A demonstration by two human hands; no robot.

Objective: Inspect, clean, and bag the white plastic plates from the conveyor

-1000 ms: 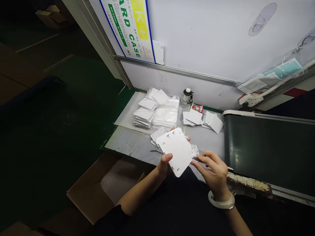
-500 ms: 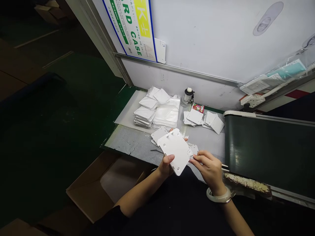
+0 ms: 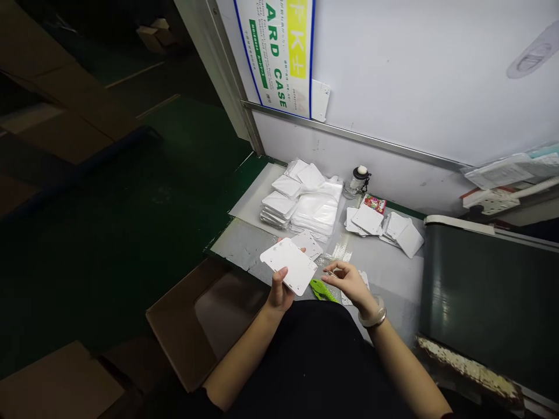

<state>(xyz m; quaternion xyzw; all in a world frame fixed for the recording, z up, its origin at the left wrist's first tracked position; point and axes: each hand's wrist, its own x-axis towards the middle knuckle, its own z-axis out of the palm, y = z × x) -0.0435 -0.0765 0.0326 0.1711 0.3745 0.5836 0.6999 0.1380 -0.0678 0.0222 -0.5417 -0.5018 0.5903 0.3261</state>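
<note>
Our left hand point(image 3: 279, 293) grips a white perforated plastic card point(image 3: 288, 265), its thumb point(image 3: 283, 273) pressed on the card's face near the lower edge and the other fingers hidden behind it. The card is held tilted, overlapping a second holed card point(image 3: 308, 243) in our view; we cannot tell whether the two touch. Our right hand point(image 3: 349, 284), with a pale bangle point(image 3: 372, 318) on its wrist, sits just beside the held card, its fingertips point(image 3: 337, 269) narrowed together. They may pinch something thin, but it is too small and blurred to make out, so we cannot say what they hold, if anything. A green plastic tool point(image 3: 322, 290) lies just below those fingers, its lower end cut off by our dark top point(image 3: 318, 355). Farther on, a grey mat point(image 3: 388, 279) carries a stack of clear plastic bags point(image 3: 317, 212), loose white cards point(image 3: 367, 219), a glass jar point(image 3: 358, 181) and a red foil packet point(image 3: 374, 203). A dark conveyor belt point(image 3: 484, 297) runs to the right, and a cardboard box point(image 3: 183, 326) stands to the left.
</note>
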